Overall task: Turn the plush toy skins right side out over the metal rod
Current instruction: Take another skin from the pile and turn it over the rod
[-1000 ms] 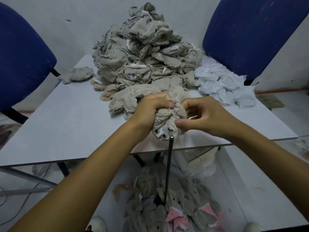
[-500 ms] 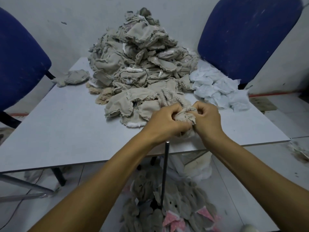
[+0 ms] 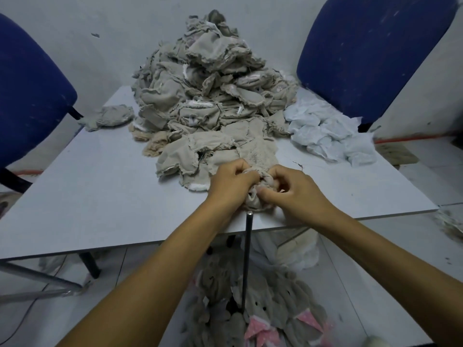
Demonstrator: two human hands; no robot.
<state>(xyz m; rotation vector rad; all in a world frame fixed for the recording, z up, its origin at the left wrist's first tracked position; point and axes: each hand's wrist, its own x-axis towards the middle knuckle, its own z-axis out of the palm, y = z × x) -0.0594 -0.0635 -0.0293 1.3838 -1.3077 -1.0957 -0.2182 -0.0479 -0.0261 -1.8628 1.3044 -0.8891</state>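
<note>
both hands, left hand [image 3: 233, 182] and right hand [image 3: 292, 190], pinch a soft, light plush skin [image 3: 258, 196] bunched just above the metal rod [image 3: 248, 251]; its limp opening edge looks best to hold.

Big pile of skins [image 3: 205, 96] beige-grey, some white seam edges. Smaller heap [image 3: 328, 132] beside it pale blue-white. Table [image 3: 95, 186] light grey. Two chairs [image 3: 370, 53] dark blue, dusty specks. Rod [image 3: 246, 259] dark metal. Floor toys [image 3: 275, 296] grey plush, ears [image 3: 260, 331] pink with tiny white dots. Wall [image 3: 112, 33] off-white.
</note>
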